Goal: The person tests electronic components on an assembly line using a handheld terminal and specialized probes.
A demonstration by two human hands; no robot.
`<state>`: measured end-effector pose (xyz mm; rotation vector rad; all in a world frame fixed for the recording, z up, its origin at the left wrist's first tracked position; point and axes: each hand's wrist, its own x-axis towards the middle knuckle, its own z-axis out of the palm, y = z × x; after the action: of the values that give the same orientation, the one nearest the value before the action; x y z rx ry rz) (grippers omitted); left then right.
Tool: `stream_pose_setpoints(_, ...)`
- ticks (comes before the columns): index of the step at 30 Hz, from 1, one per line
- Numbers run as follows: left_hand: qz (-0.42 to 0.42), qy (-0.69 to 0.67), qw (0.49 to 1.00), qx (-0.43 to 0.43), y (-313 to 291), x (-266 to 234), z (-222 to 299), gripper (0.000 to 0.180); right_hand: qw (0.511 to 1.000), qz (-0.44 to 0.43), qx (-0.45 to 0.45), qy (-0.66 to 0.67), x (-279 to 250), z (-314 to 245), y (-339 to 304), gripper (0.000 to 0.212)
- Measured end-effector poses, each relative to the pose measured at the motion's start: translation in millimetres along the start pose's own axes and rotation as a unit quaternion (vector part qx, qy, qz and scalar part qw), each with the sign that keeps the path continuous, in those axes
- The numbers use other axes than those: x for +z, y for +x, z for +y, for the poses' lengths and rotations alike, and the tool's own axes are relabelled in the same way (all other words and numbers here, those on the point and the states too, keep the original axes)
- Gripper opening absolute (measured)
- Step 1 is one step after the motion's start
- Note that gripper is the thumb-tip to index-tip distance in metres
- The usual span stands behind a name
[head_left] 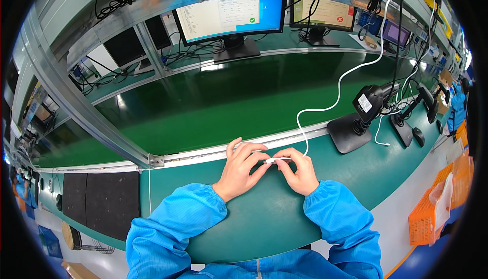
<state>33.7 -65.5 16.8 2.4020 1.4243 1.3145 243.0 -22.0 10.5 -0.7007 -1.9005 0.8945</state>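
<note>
My left hand (241, 170) and my right hand (299, 171) meet above the near green worktop, fingertips almost touching. Between them is a small white connector piece (270, 161), with my left thumb and fingers pinched on its left end. My right thumb and index finger close on the plug end of a white cable (339, 92), just right of that piece. The cable rises behind my right hand and runs up to the top right. My fingers partly cover the join, so I cannot tell whether the two parts are connected.
Beyond a pale rail lies a dark green belt (203, 101). A black barcode scanner on its stand (348, 133) is right of my hands, with a mouse (418, 136) farther right. Black mats (104, 202) lie left. Monitors (234, 17) stand behind; orange crates (427, 215) stand lower right.
</note>
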Motion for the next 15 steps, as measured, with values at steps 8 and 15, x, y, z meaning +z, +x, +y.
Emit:
stream_pose_setpoints(8,0.002,-0.016,1.000,0.002,1,-1,2,0.023,1.000,0.004,0.004,-0.004,-2,-1,-1,0.011)
stream_pose_setpoints(15,0.024,-0.141,0.988,-0.067,-8,4,-8,0.050,1.000,-0.006,-0.003,-0.001,-3,-5,2,0.008)
